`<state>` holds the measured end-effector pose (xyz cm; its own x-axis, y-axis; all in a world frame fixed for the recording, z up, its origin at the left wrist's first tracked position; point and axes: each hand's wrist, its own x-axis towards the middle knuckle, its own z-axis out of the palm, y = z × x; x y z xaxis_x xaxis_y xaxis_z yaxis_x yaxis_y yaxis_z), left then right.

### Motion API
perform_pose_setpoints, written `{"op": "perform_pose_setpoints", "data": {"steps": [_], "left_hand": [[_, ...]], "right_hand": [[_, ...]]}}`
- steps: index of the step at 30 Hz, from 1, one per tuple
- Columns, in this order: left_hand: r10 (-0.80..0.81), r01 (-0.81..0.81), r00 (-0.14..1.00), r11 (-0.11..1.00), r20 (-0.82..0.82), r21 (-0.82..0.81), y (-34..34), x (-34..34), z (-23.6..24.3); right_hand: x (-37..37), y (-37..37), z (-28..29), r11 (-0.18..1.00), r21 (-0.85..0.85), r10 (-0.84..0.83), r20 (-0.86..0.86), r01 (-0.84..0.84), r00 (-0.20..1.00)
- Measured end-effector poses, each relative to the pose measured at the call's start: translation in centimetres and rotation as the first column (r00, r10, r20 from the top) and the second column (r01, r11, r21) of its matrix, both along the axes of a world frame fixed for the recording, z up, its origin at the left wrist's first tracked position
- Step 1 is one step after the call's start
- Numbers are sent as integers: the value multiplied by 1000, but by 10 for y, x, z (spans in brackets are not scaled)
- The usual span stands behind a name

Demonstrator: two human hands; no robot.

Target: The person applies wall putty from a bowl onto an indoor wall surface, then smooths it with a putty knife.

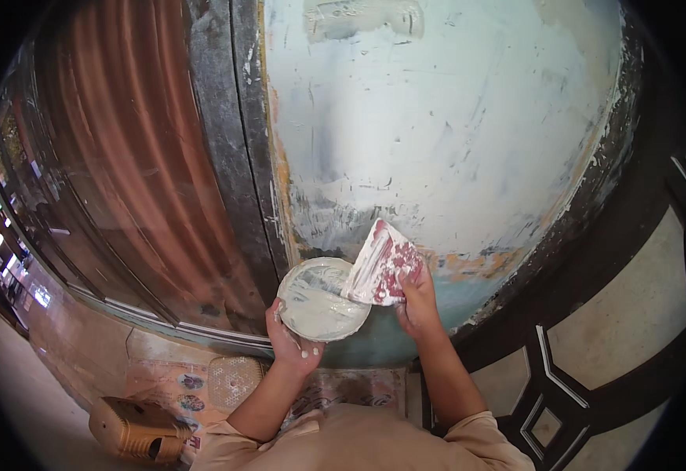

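My left hand (294, 345) grips the lower left rim of a round shallow bowl (323, 314), which has wet off-white filler paste inside. White smears mark that hand's fingers. In my right hand (420, 302) is a red putty knife (396, 271) with a wide blade, largely coated in white paste. One corner of its blade overlaps the right side of the bowl; whether it touches the paste I cannot tell. Just beyond both hands is a pale wall panel (437, 133), streaked with white filler and showing dark and orange patches along its lower edge.
Left of the panel stand a dark wooden post (237, 118) and glass with a reddish-brown curtain (131, 141) behind it. Dark wooden framework with pale panels (625, 306) lies to the right. Below left are a brown plastic stool (135, 430) and printed sheets (166, 381) on the floor.
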<state>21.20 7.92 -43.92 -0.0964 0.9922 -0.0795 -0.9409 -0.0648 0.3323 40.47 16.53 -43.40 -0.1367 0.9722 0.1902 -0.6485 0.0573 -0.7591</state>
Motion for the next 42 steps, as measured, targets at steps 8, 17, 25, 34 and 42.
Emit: {"op": "perform_pose_setpoints", "data": {"steps": [8,17,25,34,42], "left_hand": [[42,-44,998,999,-38,-31,-10,-45,-20],[20,-29,997,992,-70,-121,-10,-84,-37],[-54,40,993,991,-101,-129,-2,-93,-52],[-102,88,991,985,-86,-146,0,-85,-63],[-130,117,989,981,-76,-155,-11,-81,-64]], "right_hand": [[-31,-13,5,920,257,-334,126,295,934],[-60,37,-26,83,990,-992,94,115,-89],[-78,65,-40,109,986,-979,129,128,-158],[-73,47,-69,272,958,-939,285,91,-195],[-52,19,-74,229,969,-972,232,90,-28]]}}
